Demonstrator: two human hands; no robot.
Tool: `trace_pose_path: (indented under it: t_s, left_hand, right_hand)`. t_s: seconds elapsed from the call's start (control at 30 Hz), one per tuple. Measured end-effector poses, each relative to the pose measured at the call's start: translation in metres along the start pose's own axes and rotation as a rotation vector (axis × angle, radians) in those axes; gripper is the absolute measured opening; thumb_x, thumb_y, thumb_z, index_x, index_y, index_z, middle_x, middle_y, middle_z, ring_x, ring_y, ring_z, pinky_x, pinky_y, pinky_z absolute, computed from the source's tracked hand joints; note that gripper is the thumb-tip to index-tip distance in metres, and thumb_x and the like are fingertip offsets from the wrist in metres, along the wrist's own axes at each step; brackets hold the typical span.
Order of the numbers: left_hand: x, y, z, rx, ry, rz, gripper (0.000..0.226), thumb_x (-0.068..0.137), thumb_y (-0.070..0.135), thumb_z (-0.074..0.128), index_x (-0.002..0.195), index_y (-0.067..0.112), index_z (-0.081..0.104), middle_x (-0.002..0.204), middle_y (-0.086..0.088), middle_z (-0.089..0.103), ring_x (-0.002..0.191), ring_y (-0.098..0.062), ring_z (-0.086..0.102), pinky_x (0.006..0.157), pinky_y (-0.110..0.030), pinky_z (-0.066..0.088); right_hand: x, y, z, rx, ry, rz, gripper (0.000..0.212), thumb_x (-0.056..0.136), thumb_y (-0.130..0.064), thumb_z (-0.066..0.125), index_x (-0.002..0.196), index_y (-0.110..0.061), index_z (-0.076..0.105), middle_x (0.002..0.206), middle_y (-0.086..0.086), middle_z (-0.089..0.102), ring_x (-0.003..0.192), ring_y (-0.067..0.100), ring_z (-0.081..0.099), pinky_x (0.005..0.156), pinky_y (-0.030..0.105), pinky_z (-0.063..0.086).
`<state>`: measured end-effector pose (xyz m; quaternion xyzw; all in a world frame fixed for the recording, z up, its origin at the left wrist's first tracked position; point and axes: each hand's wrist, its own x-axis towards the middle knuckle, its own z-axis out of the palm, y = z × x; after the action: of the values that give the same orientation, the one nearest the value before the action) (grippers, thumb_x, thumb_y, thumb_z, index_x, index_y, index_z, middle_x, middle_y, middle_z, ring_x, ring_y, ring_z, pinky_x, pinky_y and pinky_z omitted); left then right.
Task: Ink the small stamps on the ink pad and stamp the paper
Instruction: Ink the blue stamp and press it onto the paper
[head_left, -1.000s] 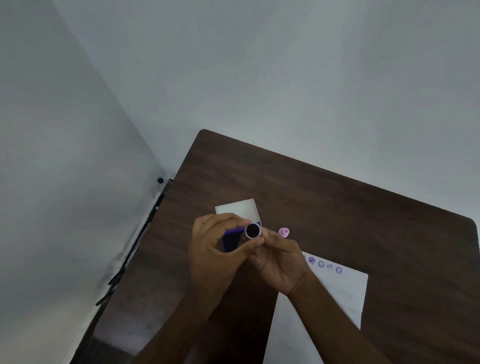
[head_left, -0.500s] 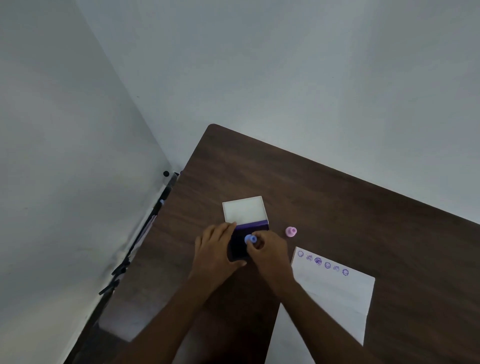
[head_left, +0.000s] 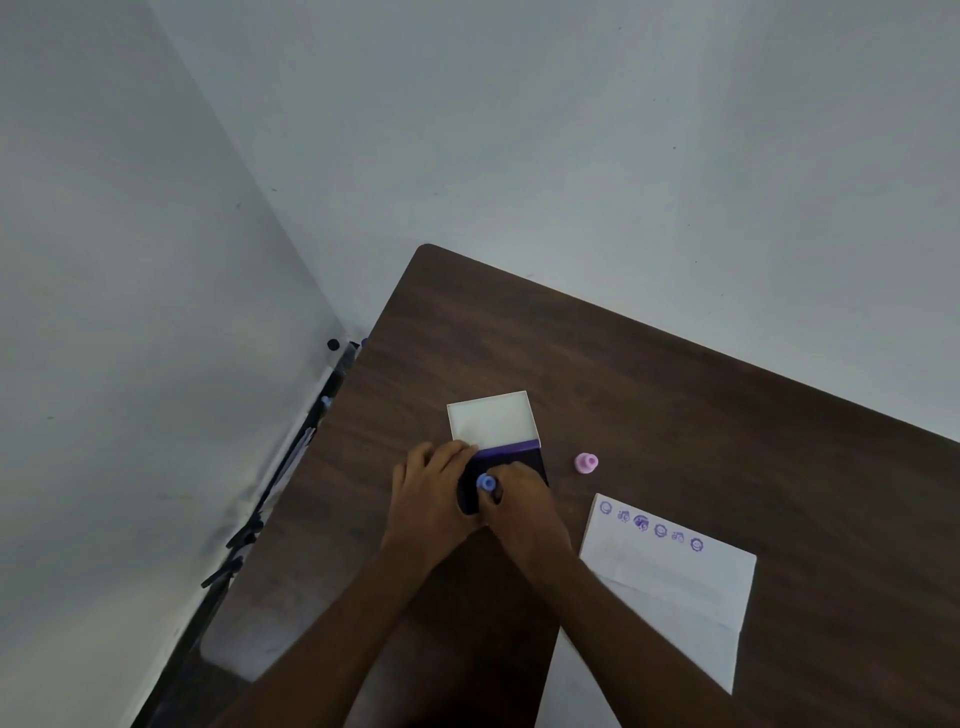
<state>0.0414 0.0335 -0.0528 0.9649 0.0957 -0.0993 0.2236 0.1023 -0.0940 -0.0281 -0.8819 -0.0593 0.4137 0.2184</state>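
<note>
A purple ink pad (head_left: 511, 457) lies open on the dark wooden table (head_left: 675, 405), its white lid (head_left: 491, 418) flipped back behind it. My right hand (head_left: 519, 506) pinches a small blue stamp (head_left: 487, 483) and holds it down on the pad. My left hand (head_left: 431, 493) rests on the pad's left edge with fingers laid flat. A pink stamp (head_left: 586, 463) stands alone to the right of the pad. The white paper (head_left: 670, 587) lies at the right, with a row of several purple prints (head_left: 652, 525) along its top edge.
The table stands in a corner of pale walls. A dark stand or rods (head_left: 270, 499) lean in the gap between the table's left edge and the wall.
A second ago both hands held the stamp up with its face toward me. They have since lowered; the right hand brought the stamp onto the pad and the left hand settled on the pad's edge.
</note>
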Motion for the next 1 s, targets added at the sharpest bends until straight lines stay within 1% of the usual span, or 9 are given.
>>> trace_pose_path:
  t_s: [0.3, 0.33, 0.43, 0.5, 0.63, 0.7, 0.77, 0.87, 1.0]
  left_hand:
    - [-0.003, 0.002, -0.004, -0.022, -0.001, -0.010, 0.087, 0.063, 0.059, 0.076, 0.137, 0.024, 0.048, 0.141, -0.001, 0.051, 0.129, -0.029, 0.041, 0.101, -0.046, 0.035]
    - [-0.003, 0.002, -0.005, -0.018, -0.010, -0.012, 0.088, 0.063, 0.059, 0.076, 0.138, 0.025, 0.046, 0.142, 0.000, 0.050, 0.130, -0.029, 0.039, 0.102, -0.045, 0.034]
    - [-0.002, 0.005, -0.007, -0.005, -0.031, -0.011, 0.089, 0.063, 0.058, 0.076, 0.139, 0.024, 0.045, 0.144, 0.000, 0.048, 0.132, -0.028, 0.037, 0.104, -0.045, 0.033]
    - [-0.002, 0.007, -0.007, 0.009, -0.037, -0.011, 0.088, 0.064, 0.057, 0.077, 0.139, 0.024, 0.045, 0.144, 0.000, 0.047, 0.132, -0.027, 0.037, 0.104, -0.045, 0.034]
    - [-0.004, 0.005, -0.005, 0.021, -0.019, -0.024, 0.086, 0.062, 0.055, 0.077, 0.136, 0.026, 0.047, 0.142, 0.001, 0.048, 0.130, -0.025, 0.038, 0.101, -0.045, 0.036]
    - [-0.005, 0.007, -0.005, 0.035, -0.030, -0.029, 0.089, 0.060, 0.056, 0.078, 0.138, 0.027, 0.045, 0.143, 0.000, 0.047, 0.130, -0.026, 0.038, 0.100, -0.046, 0.037]
    - [-0.005, 0.010, -0.006, 0.040, -0.034, -0.022, 0.094, 0.060, 0.055, 0.080, 0.140, 0.026, 0.042, 0.143, -0.002, 0.046, 0.129, -0.028, 0.040, 0.098, -0.049, 0.039]
    - [-0.003, 0.018, -0.008, 0.050, -0.055, 0.018, 0.091, 0.063, 0.049, 0.082, 0.141, 0.027, 0.041, 0.143, -0.004, 0.046, 0.128, -0.030, 0.041, 0.098, -0.051, 0.040]
    - [-0.010, 0.038, -0.005, -0.068, -0.039, 0.141, 0.056, 0.078, 0.031, 0.074, 0.129, 0.014, 0.058, 0.131, -0.012, 0.059, 0.121, -0.032, 0.051, 0.102, -0.044, 0.035]
  right_hand:
    - [0.022, -0.019, -0.002, -0.157, -0.218, 0.211, 0.061, 0.088, -0.026, 0.064, 0.139, -0.009, 0.034, 0.143, 0.015, 0.039, 0.130, 0.032, 0.040, 0.111, 0.043, 0.030]
    - [0.020, -0.019, -0.003, -0.150, -0.177, 0.172, 0.055, 0.089, -0.026, 0.062, 0.136, -0.009, 0.038, 0.140, 0.016, 0.042, 0.127, 0.032, 0.042, 0.108, 0.043, 0.033]
    - [-0.005, -0.001, 0.011, -0.074, 0.267, -0.205, 0.021, 0.090, -0.020, 0.052, 0.104, -0.005, 0.055, 0.108, 0.019, 0.060, 0.098, 0.031, 0.055, 0.085, 0.042, 0.047]
    - [-0.010, 0.002, 0.011, -0.049, 0.359, -0.281, 0.018, 0.090, -0.017, 0.050, 0.099, -0.004, 0.057, 0.102, 0.020, 0.061, 0.094, 0.033, 0.056, 0.081, 0.042, 0.047]
    - [0.012, -0.027, -0.006, -0.316, -0.215, 0.085, 0.047, 0.092, -0.019, 0.056, 0.136, -0.008, 0.041, 0.141, 0.018, 0.042, 0.126, 0.034, 0.042, 0.107, 0.043, 0.034]
    - [0.018, -0.031, -0.011, -0.299, -0.341, 0.160, 0.057, 0.092, -0.021, 0.057, 0.142, -0.008, 0.032, 0.147, 0.017, 0.034, 0.132, 0.035, 0.035, 0.111, 0.045, 0.028]
    - [0.007, -0.021, -0.012, -0.167, -0.217, 0.078, 0.051, 0.091, -0.023, 0.057, 0.137, -0.009, 0.038, 0.143, 0.017, 0.040, 0.128, 0.032, 0.041, 0.110, 0.044, 0.032]
    - [-0.029, 0.010, -0.006, 0.222, 0.242, -0.083, 0.031, 0.091, -0.030, 0.056, 0.117, -0.013, 0.058, 0.120, 0.012, 0.061, 0.108, 0.023, 0.055, 0.099, 0.036, 0.043]
    - [-0.060, 0.045, -0.005, 0.398, 0.511, -0.143, 0.027, 0.090, -0.029, 0.061, 0.107, -0.009, 0.066, 0.104, 0.011, 0.068, 0.095, 0.018, 0.061, 0.090, 0.029, 0.047]
